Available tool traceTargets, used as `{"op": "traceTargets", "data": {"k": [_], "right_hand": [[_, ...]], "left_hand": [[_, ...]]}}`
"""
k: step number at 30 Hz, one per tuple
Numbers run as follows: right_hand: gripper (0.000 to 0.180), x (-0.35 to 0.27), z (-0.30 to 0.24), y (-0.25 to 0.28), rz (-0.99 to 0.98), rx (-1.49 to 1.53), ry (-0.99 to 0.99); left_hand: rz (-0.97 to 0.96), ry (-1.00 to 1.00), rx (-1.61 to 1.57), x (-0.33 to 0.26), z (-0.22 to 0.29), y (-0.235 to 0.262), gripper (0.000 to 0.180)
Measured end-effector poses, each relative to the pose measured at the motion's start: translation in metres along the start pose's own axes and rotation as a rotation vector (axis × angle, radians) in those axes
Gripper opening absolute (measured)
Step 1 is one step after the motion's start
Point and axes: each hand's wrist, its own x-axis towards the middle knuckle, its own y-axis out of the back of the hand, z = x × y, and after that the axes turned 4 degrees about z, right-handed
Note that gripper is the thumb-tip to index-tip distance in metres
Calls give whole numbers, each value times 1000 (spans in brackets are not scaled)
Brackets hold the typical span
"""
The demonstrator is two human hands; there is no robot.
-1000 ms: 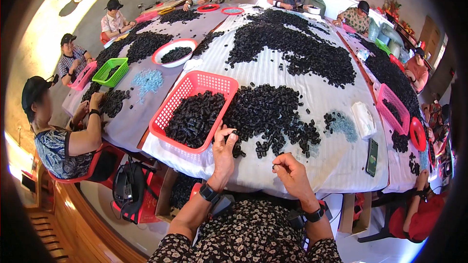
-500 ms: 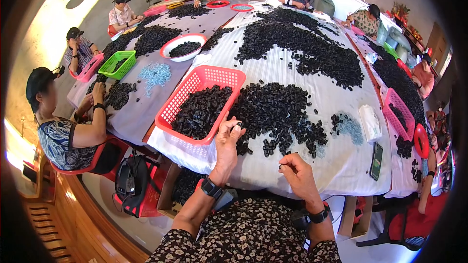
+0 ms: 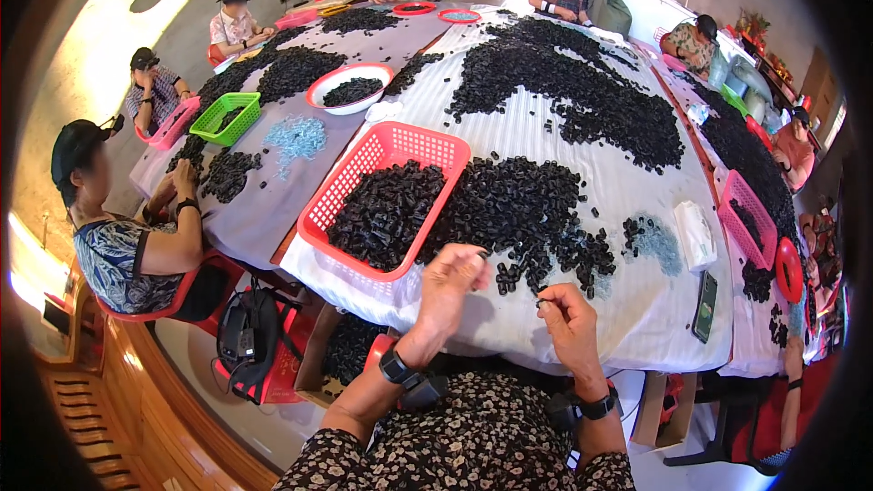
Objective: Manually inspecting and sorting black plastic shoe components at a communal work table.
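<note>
My left hand (image 3: 447,286) is closed in a pinch, with a small black piece (image 3: 483,255) showing at its fingertips. Just to its right, my right hand (image 3: 570,320) pinches another small black piece (image 3: 539,298) between thumb and fingers. Both hands hover over the near edge of the white-clothed table, a short gap apart. Beyond them spreads a loose pile of short black tube-like pieces (image 3: 518,209). A red perforated basket (image 3: 427,142), holding many of the same pieces, stands by the pile's left side, close to my left hand.
Small light-blue bits (image 3: 657,245) lie at the right, beside a white soft packet (image 3: 695,235) and a phone (image 3: 704,307). A green basket (image 3: 244,132) and a red-rimmed white basin (image 3: 318,95) stand at left. Several co-workers sit around the table; one person (image 3: 127,250) is close on my left.
My left hand has moved right and nearer, away from the basket's corner and closer to my right hand. My right hand has shifted slightly right. The whole view has shifted a little.
</note>
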Motion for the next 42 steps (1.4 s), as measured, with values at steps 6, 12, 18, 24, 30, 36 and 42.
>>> {"op": "traceTargets", "data": {"k": [6, 12, 18, 24, 30, 36, 42], "right_hand": [[12, 0, 0, 3, 16, 46, 17], [13, -3, -9, 3, 31, 58, 46], [11, -6, -14, 3, 7, -88, 193], [10, -9, -26, 3, -25, -276, 307], [11, -11, -33, 1, -41, -357, 267], [17, -9, -21, -1, -67, -513, 467], [24, -8, -18, -1, -89, -566, 553]], "left_hand": [[-239, 182, 60, -27, -1, -27, 15], [-298, 186, 133, -37, 5, -32, 14], [-321, 172, 186, -44, 4, -38, 12], [-291, 175, 207, -47, 1, -35, 10], [-334, 119, 176, -45, -5, -34, 7], [-303, 100, 267, -46, -6, -35, 5], [-315, 134, 202, -45, -13, -33, 3]]}}
